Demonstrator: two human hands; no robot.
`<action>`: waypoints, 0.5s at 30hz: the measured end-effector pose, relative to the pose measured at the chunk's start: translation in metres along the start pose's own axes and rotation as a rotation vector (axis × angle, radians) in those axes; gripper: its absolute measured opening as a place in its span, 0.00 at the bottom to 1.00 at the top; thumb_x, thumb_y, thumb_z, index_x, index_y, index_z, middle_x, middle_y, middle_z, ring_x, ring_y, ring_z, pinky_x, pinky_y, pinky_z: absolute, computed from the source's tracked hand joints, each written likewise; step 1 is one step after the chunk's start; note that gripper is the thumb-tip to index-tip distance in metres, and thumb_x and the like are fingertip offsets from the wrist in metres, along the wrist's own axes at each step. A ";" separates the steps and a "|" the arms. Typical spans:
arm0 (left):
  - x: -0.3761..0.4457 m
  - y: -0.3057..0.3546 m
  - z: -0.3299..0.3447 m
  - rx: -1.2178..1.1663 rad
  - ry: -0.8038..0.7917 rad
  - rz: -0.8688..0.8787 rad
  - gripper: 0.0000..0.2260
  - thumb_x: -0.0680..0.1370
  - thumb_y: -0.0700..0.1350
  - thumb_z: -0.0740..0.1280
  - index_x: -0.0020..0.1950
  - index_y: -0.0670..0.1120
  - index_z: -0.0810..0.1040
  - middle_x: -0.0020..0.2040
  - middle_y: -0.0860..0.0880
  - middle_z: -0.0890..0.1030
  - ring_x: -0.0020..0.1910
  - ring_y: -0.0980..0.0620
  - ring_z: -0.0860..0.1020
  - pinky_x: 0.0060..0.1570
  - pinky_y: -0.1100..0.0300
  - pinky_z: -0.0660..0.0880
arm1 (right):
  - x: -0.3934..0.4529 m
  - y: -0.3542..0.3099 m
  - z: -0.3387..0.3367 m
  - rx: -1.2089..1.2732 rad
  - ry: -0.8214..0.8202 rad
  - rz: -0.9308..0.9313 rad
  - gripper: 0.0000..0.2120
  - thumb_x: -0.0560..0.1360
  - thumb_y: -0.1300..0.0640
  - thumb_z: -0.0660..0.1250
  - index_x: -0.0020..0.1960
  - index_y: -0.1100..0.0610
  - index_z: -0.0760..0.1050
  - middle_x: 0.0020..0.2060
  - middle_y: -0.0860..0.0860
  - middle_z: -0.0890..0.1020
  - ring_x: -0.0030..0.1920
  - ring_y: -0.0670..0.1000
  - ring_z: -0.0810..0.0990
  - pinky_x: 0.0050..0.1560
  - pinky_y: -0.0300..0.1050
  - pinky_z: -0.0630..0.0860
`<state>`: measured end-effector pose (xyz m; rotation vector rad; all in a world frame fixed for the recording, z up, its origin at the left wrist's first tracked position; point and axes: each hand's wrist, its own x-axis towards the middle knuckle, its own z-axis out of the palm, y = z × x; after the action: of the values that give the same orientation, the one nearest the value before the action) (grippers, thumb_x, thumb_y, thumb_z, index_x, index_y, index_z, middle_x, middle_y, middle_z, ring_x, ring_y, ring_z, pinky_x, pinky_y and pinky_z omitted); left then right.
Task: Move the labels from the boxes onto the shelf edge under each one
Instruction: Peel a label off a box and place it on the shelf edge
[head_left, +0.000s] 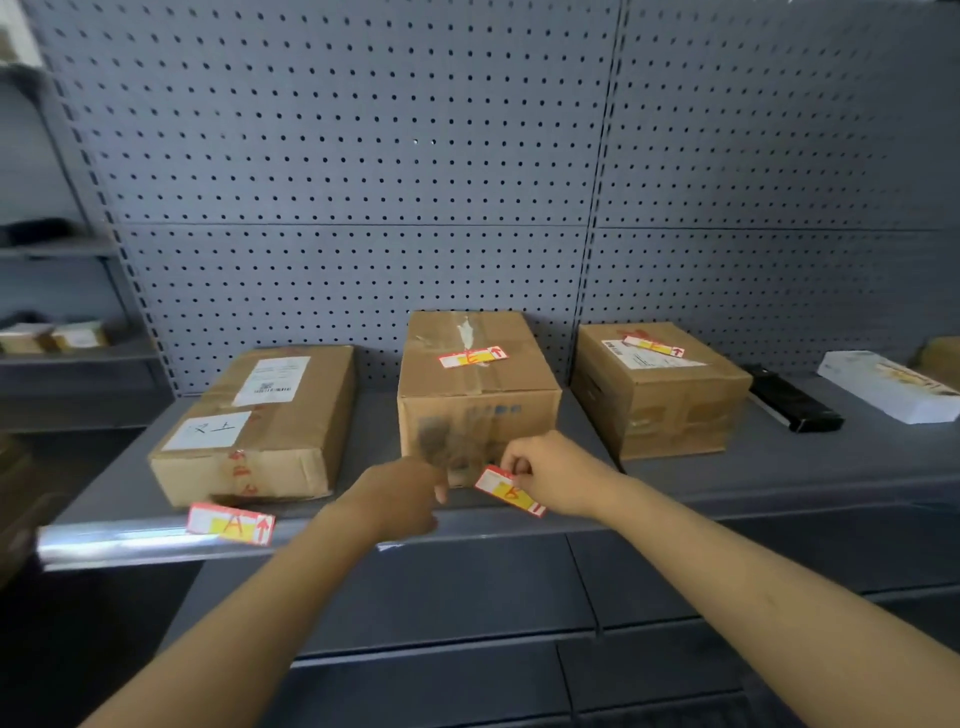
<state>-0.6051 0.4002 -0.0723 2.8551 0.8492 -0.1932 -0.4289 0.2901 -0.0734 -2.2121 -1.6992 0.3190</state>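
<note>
Three cardboard boxes stand on a grey shelf. Below the left box (260, 426), a red, white and yellow label marked A (230, 523) is stuck on the shelf edge (130, 540). The middle box (475, 384) carries a similar label (472, 357) on its top, and so does the right box (657, 387), whose label (653, 345) lies near its back. My right hand (553, 475) pinches another such label (510, 491) in front of the middle box, just above the shelf edge. My left hand (402, 493) is beside it with fingers curled, its fingertips blurred.
A grey pegboard (363, 156) backs the shelf. A black flat object (792, 402) and a white long box (891, 384) lie to the right of the boxes. More shelves with small boxes (52, 338) stand at the far left. A lower shelf (467, 597) runs below.
</note>
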 end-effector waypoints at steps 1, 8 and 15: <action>-0.001 0.000 0.003 -0.006 -0.008 -0.005 0.14 0.75 0.44 0.65 0.59 0.51 0.77 0.60 0.52 0.78 0.59 0.50 0.76 0.57 0.55 0.74 | 0.000 0.001 0.001 0.011 0.003 -0.006 0.09 0.74 0.63 0.65 0.50 0.54 0.79 0.49 0.54 0.82 0.46 0.53 0.80 0.47 0.53 0.80; 0.004 0.003 0.015 -0.007 -0.042 0.000 0.19 0.76 0.46 0.67 0.67 0.50 0.74 0.66 0.49 0.76 0.63 0.48 0.75 0.61 0.53 0.74 | 0.010 -0.003 0.011 0.019 0.018 -0.027 0.09 0.74 0.64 0.65 0.51 0.55 0.80 0.48 0.52 0.82 0.46 0.51 0.81 0.47 0.54 0.81; 0.016 0.003 0.027 0.037 -0.012 0.020 0.24 0.76 0.47 0.67 0.72 0.52 0.69 0.69 0.50 0.73 0.66 0.48 0.73 0.59 0.54 0.72 | 0.015 -0.006 0.014 0.058 0.060 -0.037 0.09 0.74 0.64 0.66 0.53 0.57 0.80 0.48 0.53 0.83 0.47 0.52 0.80 0.48 0.54 0.80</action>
<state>-0.5925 0.4017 -0.1008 2.8926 0.8232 -0.2259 -0.4359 0.3077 -0.0835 -2.1246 -1.6761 0.2871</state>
